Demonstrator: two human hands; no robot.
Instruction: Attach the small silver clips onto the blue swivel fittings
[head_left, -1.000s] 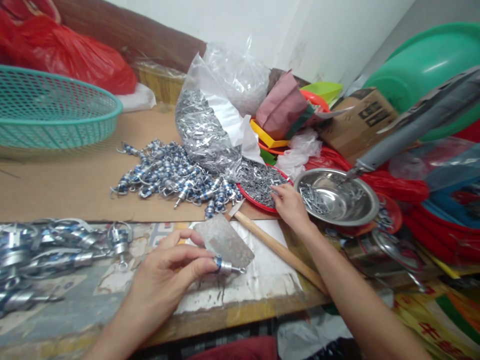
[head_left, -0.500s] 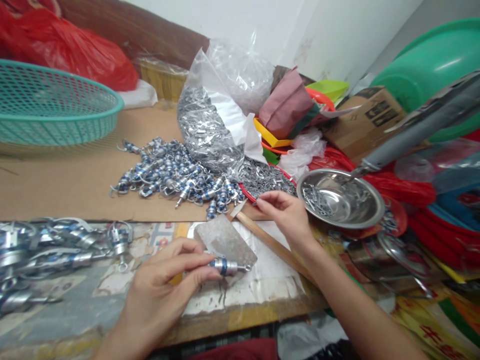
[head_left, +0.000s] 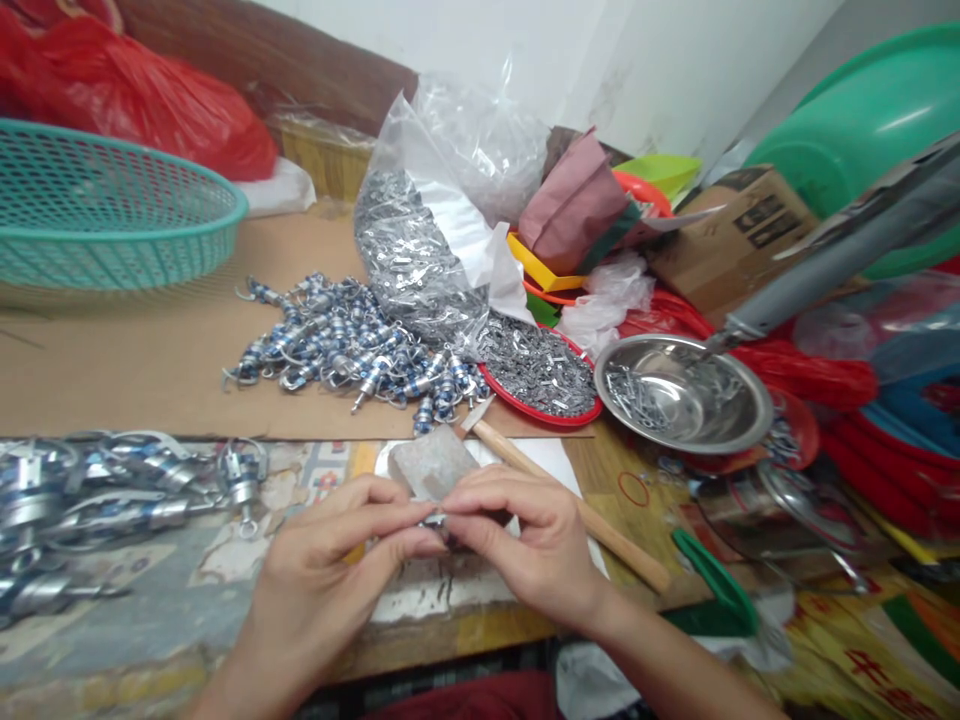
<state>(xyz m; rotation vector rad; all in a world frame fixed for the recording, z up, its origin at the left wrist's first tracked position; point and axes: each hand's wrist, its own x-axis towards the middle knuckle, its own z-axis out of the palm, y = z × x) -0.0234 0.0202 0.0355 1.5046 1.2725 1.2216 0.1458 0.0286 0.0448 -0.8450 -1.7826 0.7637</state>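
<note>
My left hand (head_left: 337,550) pinches a silver and blue metal fitting (head_left: 433,522), most of it covered by fingers. My right hand (head_left: 525,535) is closed at the same fitting, its fingertips meeting the left ones; whatever lies between them is hidden. Just behind the hands is a grey metal block (head_left: 431,462) on white paper. A hammer (head_left: 517,455) with a wooden handle slants past the block, partly behind my right hand. Beyond it stands a red dish (head_left: 540,375) of small metal pieces, and to its left a heap of similar fittings (head_left: 337,340).
More fittings (head_left: 142,490) lie at the left. A steel bowl (head_left: 682,395) with metal pins stands at the right, near a grey tool handle (head_left: 825,250). A clear bag (head_left: 420,250) of metal pieces leans behind the heap; a turquoise basket (head_left: 112,210) is back left.
My right hand has come from the red dish down to the fitting and now meets my left hand. The dish and the hammer's handle show more fully. My left hand has hardly moved.
</note>
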